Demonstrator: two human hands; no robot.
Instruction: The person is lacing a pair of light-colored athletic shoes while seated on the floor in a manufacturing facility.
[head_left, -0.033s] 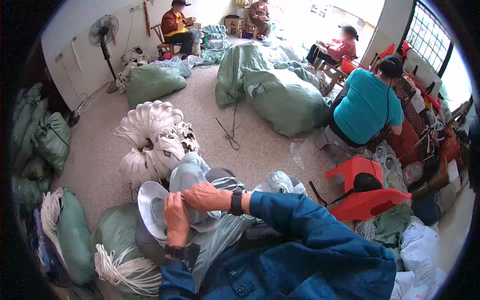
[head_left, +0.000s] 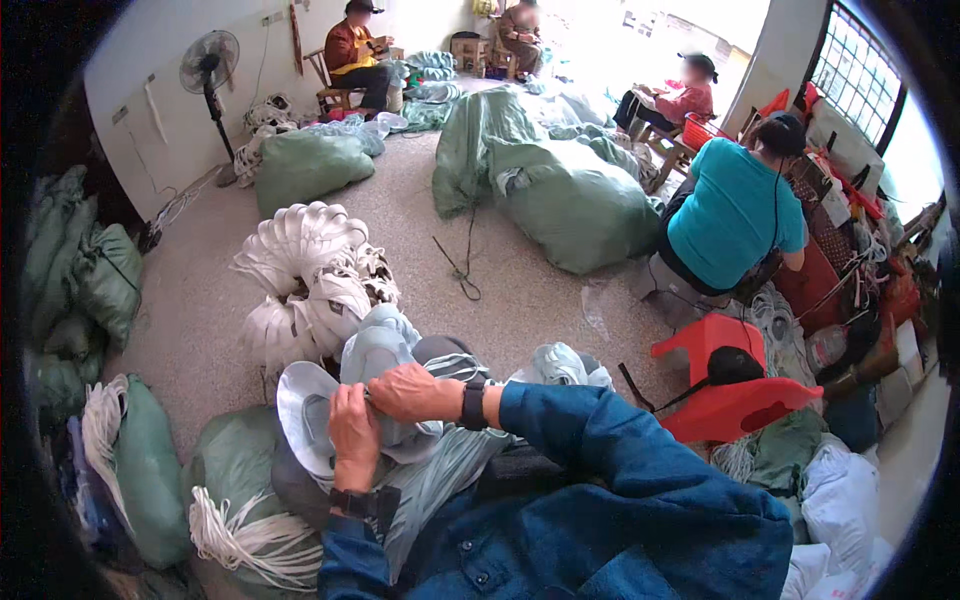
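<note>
Over my lap lies a pale blue brimmed hat (head_left: pixel 297 400), its wide brim turned toward my left side. My left hand (head_left: pixel 354 432) is closed with its fingertips on the hat's edge. Against it comes my right hand (head_left: pixel 412 394), closed in a pinch; what it pinches is too small to make out. Another pale blue hat (head_left: pixel 378 338) sits just beyond my hands. A bundle of pale blue straps (head_left: pixel 440 490) hangs across my lap below the right wrist.
Stacked white hats (head_left: pixel 305 245) stand ahead on the left. Green sacks (head_left: pixel 575 205) lie mid-floor, another sack (head_left: pixel 150 475) at left with cream cords (head_left: pixel 245 540). A red stool (head_left: pixel 735 395) stands at right, near a person in a turquoise shirt (head_left: pixel 735 210). Several people sit farther back.
</note>
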